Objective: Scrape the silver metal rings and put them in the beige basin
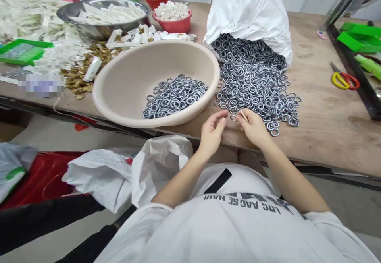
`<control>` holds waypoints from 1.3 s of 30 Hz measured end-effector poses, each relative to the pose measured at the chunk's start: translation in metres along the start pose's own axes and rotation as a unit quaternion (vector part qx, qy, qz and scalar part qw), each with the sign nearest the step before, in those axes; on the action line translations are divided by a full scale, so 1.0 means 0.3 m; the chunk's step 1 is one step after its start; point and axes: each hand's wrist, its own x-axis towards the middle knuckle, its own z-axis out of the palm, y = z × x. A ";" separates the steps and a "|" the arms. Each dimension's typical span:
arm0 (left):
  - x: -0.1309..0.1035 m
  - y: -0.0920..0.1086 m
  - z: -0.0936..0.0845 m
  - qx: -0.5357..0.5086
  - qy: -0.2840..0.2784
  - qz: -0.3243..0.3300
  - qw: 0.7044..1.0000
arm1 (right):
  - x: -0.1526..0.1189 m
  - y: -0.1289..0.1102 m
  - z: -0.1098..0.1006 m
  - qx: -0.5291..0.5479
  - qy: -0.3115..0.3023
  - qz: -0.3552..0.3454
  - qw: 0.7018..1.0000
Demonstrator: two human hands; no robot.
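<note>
Many dark metallic rings (pixel 247 86) lie heaped on the table, spilling from the mouth of a white woven sack (pixel 250 12). To the left, a large beige basin (pixel 131 62) holds a smaller pile of the same rings (pixel 175 96). At the heap's near edge, my right hand (pixel 254 128) pinches a thin, pale stick that looks wooden (pixel 244 115). A single ring (pixel 233 118) shows by its fingertips; whether they touch it I cannot tell. My left hand (pixel 212 132) is beside the basin's rim, thumb and fingers slightly apart, with nothing visible between them.
Yellow-and-red-handled scissors (pixel 345 80) lie on the right, near green trays (pixel 361 36). White strips fill a metal bowl (pixel 67 14) at the back left. Brass-coloured pieces (pixel 74 76) lie left of the basin. A red bowl (pixel 175 25) of white pieces stands behind it.
</note>
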 end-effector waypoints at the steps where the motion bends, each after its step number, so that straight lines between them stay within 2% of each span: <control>1: 0.000 0.002 0.012 -0.001 -0.016 0.006 1.000 | -0.014 0.001 -0.004 0.115 -0.006 0.022 0.993; 3: -0.002 0.010 0.040 -0.012 -0.043 0.017 0.999 | -0.043 -0.004 -0.002 0.286 -0.013 0.067 0.956; 5: -0.007 0.022 0.066 -0.024 -0.055 0.029 0.998 | -0.067 -0.016 0.008 0.366 -0.006 0.088 0.926; 9: -0.023 0.041 0.094 -0.049 -0.060 0.021 0.997 | -0.087 -0.036 0.041 0.413 0.027 0.096 0.905; 14: -0.039 0.036 0.106 -0.094 -0.016 -0.011 0.995 | -0.103 -0.046 0.076 0.419 0.107 0.087 0.897; 17: -0.037 0.025 0.110 -0.130 0.003 -0.046 0.991 | -0.128 -0.044 0.068 0.374 0.135 0.054 0.916; 21: -0.034 0.019 0.111 -0.136 -0.017 -0.065 0.988 | -0.151 -0.034 0.036 0.267 0.141 0.017 0.953; 24: -0.038 0.023 0.112 -0.116 -0.026 -0.060 0.991 | -0.154 -0.028 0.028 0.284 0.145 0.030 0.947; 28: -0.046 0.031 0.116 -0.117 -0.032 -0.065 0.990 | -0.145 -0.022 0.040 0.322 0.097 0.041 0.941; 33: -0.052 0.041 0.130 -0.219 -0.107 -0.126 0.962 | -0.119 -0.010 0.011 0.303 0.117 0.004 0.946; 35: -0.052 0.048 0.134 -0.257 -0.122 -0.154 0.946 | -0.125 -0.010 -0.020 0.231 0.106 -0.012 0.967; 37: -0.051 0.056 0.135 -0.283 -0.119 -0.177 0.935 | -0.144 -0.013 -0.049 0.101 0.091 -0.061 0.989; 39: -0.050 0.066 0.136 -0.299 -0.106 -0.194 0.928 | -0.169 -0.018 -0.066 -0.047 0.081 -0.126 0.988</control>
